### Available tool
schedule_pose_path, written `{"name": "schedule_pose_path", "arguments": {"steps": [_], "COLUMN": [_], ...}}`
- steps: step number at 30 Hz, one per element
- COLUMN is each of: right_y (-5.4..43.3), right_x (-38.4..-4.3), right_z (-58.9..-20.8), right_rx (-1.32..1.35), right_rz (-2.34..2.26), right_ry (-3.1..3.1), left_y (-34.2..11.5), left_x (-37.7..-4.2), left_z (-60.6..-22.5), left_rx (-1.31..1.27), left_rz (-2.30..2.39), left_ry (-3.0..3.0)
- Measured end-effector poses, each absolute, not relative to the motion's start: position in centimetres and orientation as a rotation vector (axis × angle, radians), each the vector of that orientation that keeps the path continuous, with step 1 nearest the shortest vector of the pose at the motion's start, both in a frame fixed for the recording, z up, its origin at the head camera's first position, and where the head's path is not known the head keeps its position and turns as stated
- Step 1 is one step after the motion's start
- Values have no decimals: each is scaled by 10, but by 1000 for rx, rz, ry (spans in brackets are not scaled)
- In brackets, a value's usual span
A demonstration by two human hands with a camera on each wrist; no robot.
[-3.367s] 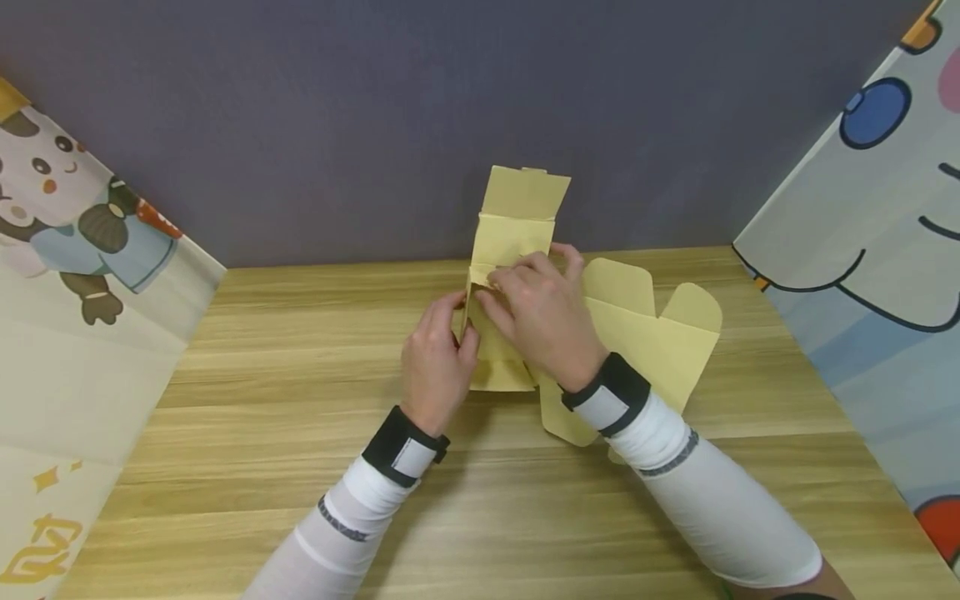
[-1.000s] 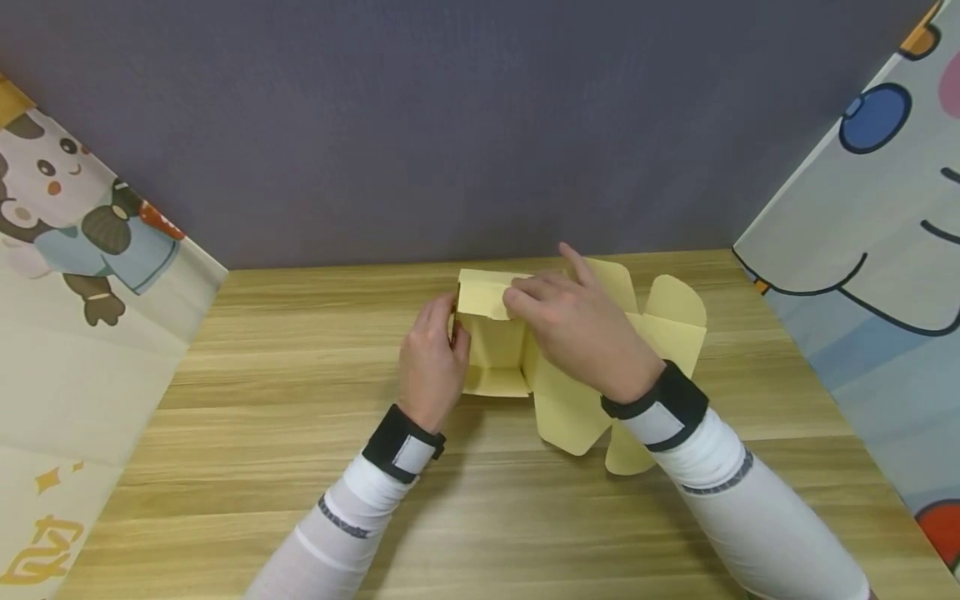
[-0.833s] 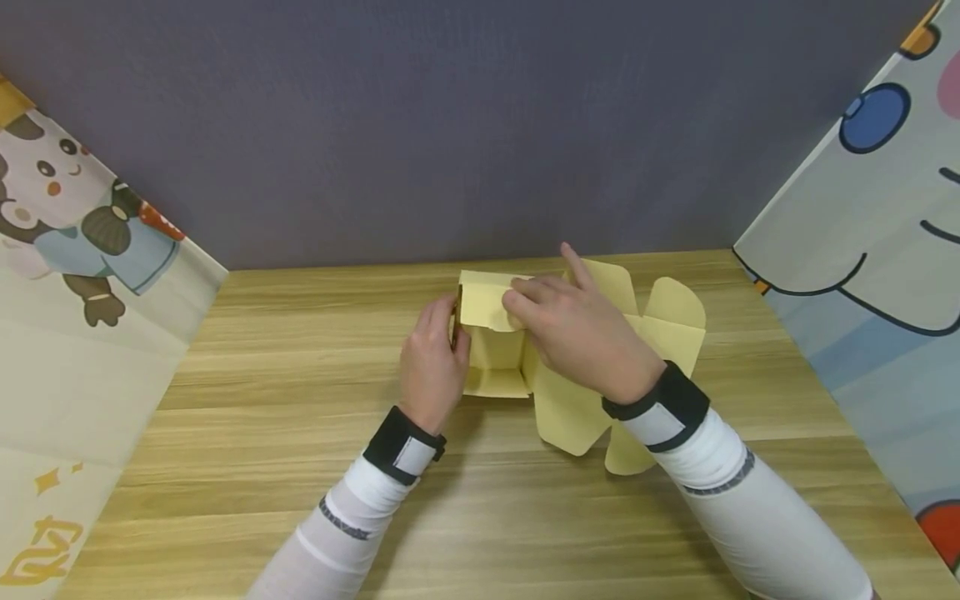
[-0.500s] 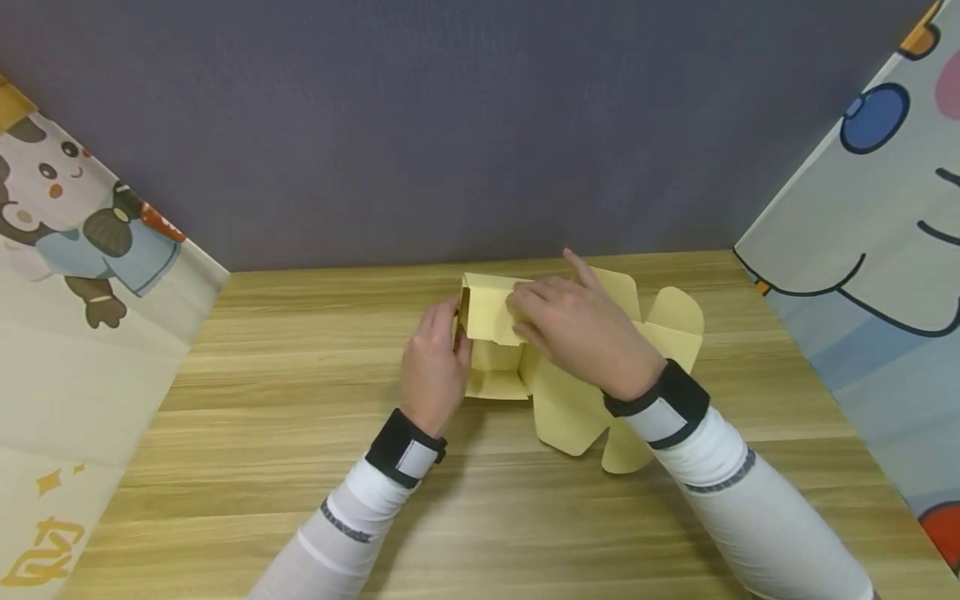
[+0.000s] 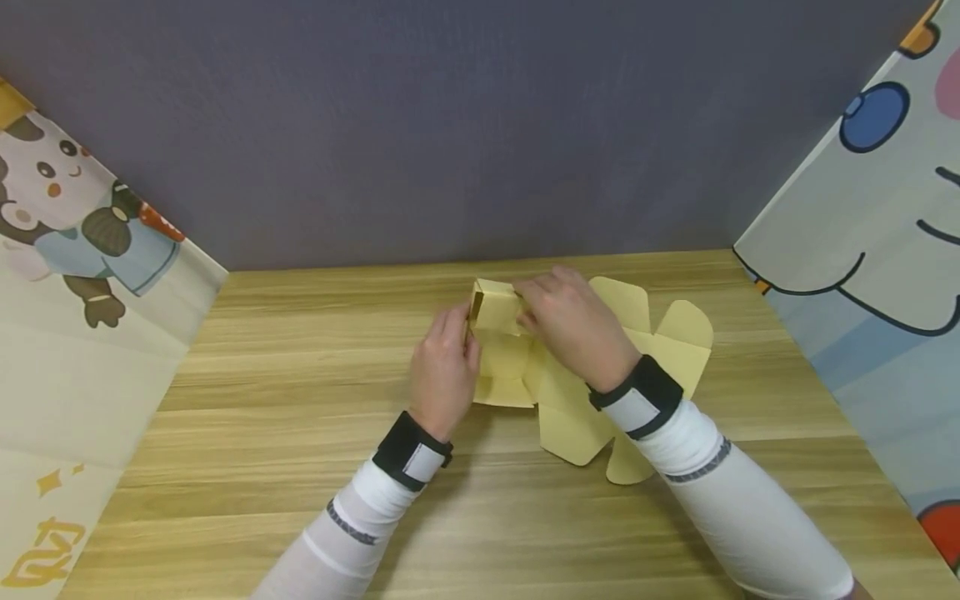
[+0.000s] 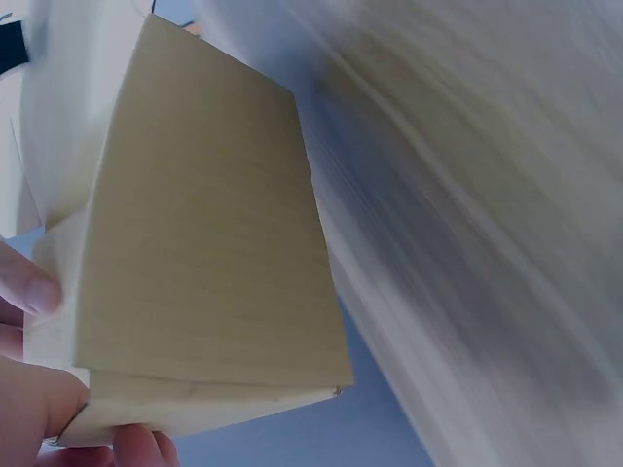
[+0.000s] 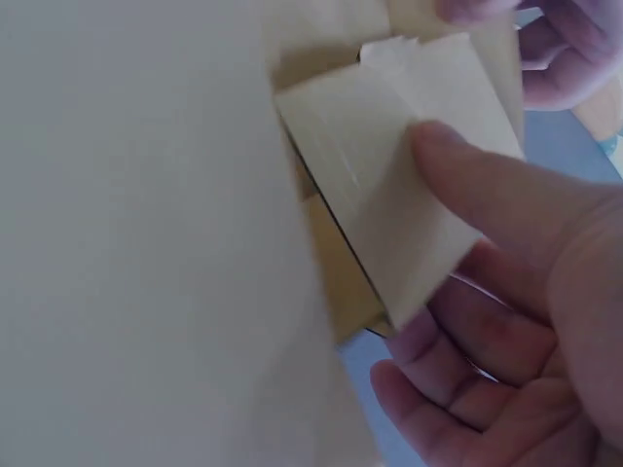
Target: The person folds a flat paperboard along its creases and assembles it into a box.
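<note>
A pale yellow cardboard box (image 5: 504,357), partly folded up, stands near the middle of the table. My left hand (image 5: 444,375) pinches its left wall. In the left wrist view that wall (image 6: 209,224) fills much of the picture, with fingertips at its edge. My right hand (image 5: 581,329) pinches the far end flap (image 5: 498,312), bent over toward me above the box's open inside. Thumb and flap (image 7: 360,185) show in the right wrist view: the thumb lies on its face, fingers behind. To the right spreads a flat panel (image 5: 573,429) with rounded tabs, partly under my right hand.
The wood-grain table (image 5: 300,400) runs back to a dark grey wall (image 5: 480,125). Cartoon-printed panels stand at the left (image 5: 150,300) and right (image 5: 817,225) sides.
The end panel that stood upright at the back was folded down toward me over the box. Lately the box and both hands have shifted slightly, and my right little finger has come down.
</note>
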State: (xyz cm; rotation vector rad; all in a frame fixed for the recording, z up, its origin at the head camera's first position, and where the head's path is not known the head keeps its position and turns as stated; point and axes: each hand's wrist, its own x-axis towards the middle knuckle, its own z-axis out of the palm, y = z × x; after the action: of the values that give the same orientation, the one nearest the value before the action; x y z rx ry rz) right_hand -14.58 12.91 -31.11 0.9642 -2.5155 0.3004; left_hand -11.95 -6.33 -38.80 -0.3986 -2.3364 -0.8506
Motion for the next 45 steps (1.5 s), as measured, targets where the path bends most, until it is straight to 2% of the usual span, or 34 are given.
{"name": "schedule_pose_path", "arguments": {"steps": [26, 45], "right_y": [112, 107], "right_x": [-185, -190], "right_z": [-337, -349], "right_rx": [1064, 1052], "right_rz": [34, -3], "right_ry": [-2693, -2627], "left_y": [-69, -71], "left_x": [-117, -117], "left_z": [-391, -390], "left_rx": [-246, -228], "left_rz": [-1104, -1161], "left_ry": [-2607, -2682]}}
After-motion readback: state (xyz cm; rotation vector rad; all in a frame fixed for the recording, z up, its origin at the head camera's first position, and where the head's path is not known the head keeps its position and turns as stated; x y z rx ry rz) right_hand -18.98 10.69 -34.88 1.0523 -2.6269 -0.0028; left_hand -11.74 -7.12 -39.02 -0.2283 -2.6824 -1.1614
